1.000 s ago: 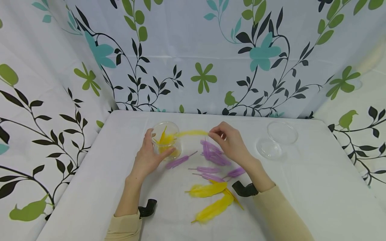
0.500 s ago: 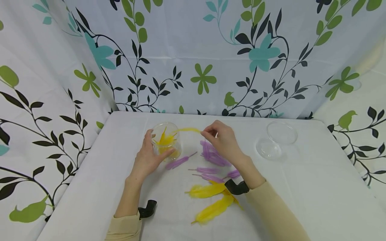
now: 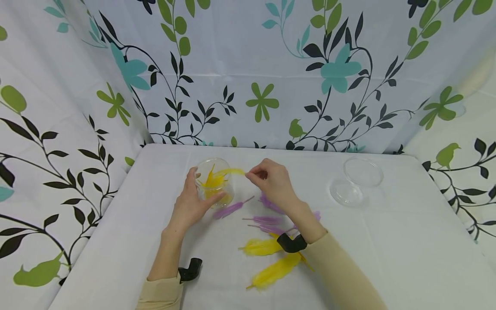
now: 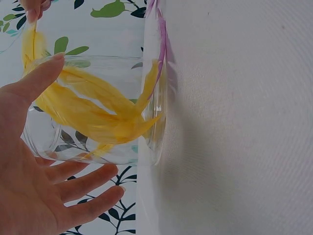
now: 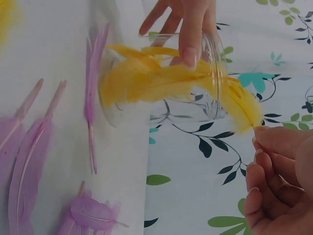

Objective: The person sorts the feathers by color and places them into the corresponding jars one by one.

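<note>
A clear jar (image 3: 230,189) stands upright on the white table, with yellow feathers (image 5: 151,85) inside. My left hand (image 3: 189,206) holds it from the left, thumb on the near side and fingers around the far side. Above and right of the jar, my right hand (image 3: 274,183) pinches the end of another yellow feather (image 5: 244,108) between thumb and index finger. That feather bends over the rim, its other end inside the jar's mouth. A purple feather (image 3: 227,210) lies close against the base of the jar.
Several purple feathers (image 3: 266,220) lie below my right hand, partly covered by it. Nearer are loose yellow feathers (image 3: 273,272), overlapped by the right wrist's black mount (image 3: 291,243). Two clear round pieces, a smaller one (image 3: 346,192) and a larger one (image 3: 363,172), rest at the right. A patterned curtain (image 3: 217,56) hangs behind.
My right hand has moved left toward the jar, and the pinched feather has slid further into its mouth. My left hand and the jar have stayed in place.
</note>
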`<state>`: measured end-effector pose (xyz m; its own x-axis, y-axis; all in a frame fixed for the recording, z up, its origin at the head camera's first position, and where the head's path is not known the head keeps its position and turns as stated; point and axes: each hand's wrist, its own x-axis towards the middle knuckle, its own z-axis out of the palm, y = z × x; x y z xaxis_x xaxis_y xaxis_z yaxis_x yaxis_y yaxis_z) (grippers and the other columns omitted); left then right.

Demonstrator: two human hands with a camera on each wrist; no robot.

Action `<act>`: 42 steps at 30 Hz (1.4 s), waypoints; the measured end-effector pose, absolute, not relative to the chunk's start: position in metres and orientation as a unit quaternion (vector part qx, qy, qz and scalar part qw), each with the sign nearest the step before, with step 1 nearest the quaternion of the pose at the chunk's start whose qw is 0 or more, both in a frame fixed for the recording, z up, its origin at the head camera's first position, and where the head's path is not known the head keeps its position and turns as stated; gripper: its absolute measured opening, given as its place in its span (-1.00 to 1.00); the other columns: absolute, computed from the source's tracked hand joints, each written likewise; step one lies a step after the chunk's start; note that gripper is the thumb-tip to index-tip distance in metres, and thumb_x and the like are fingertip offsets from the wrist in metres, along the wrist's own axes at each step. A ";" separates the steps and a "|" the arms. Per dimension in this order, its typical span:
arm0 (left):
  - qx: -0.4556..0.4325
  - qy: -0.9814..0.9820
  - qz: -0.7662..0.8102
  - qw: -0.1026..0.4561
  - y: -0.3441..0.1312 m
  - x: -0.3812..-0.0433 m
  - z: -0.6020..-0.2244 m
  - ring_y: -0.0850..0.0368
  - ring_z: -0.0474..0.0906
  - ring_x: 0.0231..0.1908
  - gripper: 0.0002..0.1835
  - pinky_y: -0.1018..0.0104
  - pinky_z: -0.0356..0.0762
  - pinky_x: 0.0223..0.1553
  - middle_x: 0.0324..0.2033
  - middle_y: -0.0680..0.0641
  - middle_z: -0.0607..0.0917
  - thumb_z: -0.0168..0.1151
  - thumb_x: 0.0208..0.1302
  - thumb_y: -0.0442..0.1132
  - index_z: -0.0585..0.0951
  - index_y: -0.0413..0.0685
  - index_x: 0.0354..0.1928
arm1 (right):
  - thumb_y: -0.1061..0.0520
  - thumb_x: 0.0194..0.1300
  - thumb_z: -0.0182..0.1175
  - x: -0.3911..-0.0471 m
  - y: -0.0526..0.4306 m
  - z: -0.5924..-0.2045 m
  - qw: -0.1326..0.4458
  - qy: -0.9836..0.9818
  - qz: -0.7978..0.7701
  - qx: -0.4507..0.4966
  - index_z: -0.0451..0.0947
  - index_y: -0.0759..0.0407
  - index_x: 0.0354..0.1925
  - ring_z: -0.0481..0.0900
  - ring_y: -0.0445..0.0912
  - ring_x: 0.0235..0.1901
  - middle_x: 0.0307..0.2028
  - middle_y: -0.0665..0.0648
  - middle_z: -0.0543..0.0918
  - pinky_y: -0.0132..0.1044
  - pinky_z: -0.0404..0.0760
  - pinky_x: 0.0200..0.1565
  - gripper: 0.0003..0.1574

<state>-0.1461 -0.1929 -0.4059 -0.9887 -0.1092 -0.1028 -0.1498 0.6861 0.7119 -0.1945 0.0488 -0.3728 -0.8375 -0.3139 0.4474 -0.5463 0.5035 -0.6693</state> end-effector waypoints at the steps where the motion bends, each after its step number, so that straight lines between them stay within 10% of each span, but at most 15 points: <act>1: -0.071 0.918 0.390 0.027 -0.193 -0.146 -0.406 -0.36 0.20 0.42 0.27 -0.37 0.25 0.31 0.54 -0.20 0.12 0.31 0.08 0.42 -0.27 0.16 0.58 | 0.15 0.22 0.42 -0.194 0.048 -0.373 0.137 -0.856 0.430 0.252 0.73 0.21 -0.35 0.52 -0.13 -0.46 -0.46 0.05 0.61 -0.36 0.53 -0.36 -0.88; 42: -0.066 0.922 0.380 0.021 -0.194 -0.145 -0.405 -0.38 0.23 0.40 0.24 -0.39 0.27 0.28 0.53 -0.21 0.13 0.30 0.11 0.40 -0.25 0.14 0.57 | 0.16 0.29 0.36 -0.193 0.007 -0.377 0.148 -0.854 0.429 0.256 0.75 0.22 -0.29 0.47 -0.13 -0.46 -0.46 0.05 0.56 -0.43 0.48 -0.39 -0.87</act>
